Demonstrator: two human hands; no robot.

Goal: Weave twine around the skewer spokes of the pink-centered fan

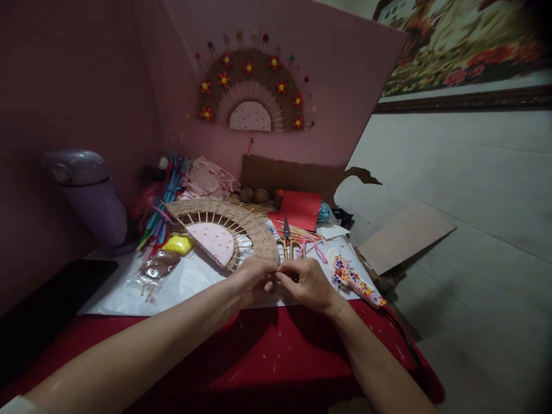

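Note:
A half-round fan shape [264,234] wrapped in brown twine, with thin sticks and a pink dotted half-circle [214,240] at its centre, lies tilted over the white sheet. My left hand [251,282] is closed on the lower right end of the fan. Beside it, my right hand [307,282] is pinched at the same end, the fingertips of both hands nearly touching; whatever is between its fingers is too small to make out. Gold-handled scissors [287,233] lie just behind my right hand.
A purple bottle [92,201] stands left, near pipe cleaners [166,201] and a yellow packet [178,245]. Red paper [299,210] lies behind the scissors. A flower-patterned glue gun [356,282] with a cord is at right. A decorated fan [250,66] hangs on the pink board.

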